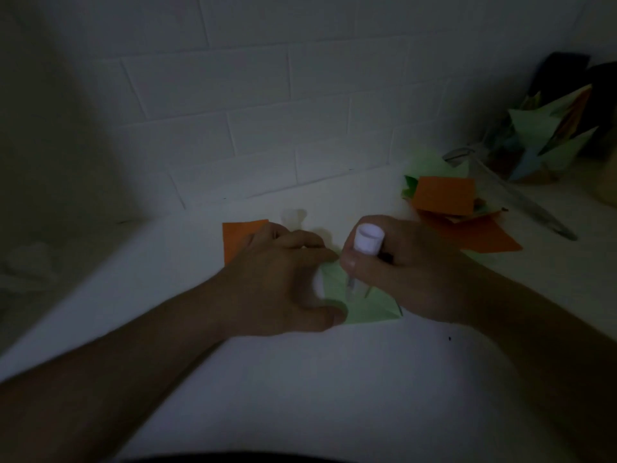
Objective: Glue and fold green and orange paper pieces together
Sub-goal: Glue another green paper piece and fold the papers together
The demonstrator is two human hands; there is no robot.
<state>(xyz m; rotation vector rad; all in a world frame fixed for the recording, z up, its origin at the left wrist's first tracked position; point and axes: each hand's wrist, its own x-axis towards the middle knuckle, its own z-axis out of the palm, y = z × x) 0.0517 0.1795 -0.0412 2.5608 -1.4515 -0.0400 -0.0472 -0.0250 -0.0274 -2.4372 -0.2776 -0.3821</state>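
A pale green folded paper piece (359, 304) lies on the white table between my hands. My left hand (277, 279) presses down on its left side, fingers spread over it. An orange paper piece (238, 237) sticks out from under that hand, behind it. My right hand (400, 269) grips a white glue stick (367, 240) upright, its lower end pointing down at the green paper. The scene is dim and the glue tip is hidden by my fingers.
A pile of orange and green paper (447, 198) lies at the back right. Behind it stands a bundle of folded paper shapes (547, 135). A clear ruler (524, 202) lies diagonally near them. A white tiled wall (267, 111) closes the back.
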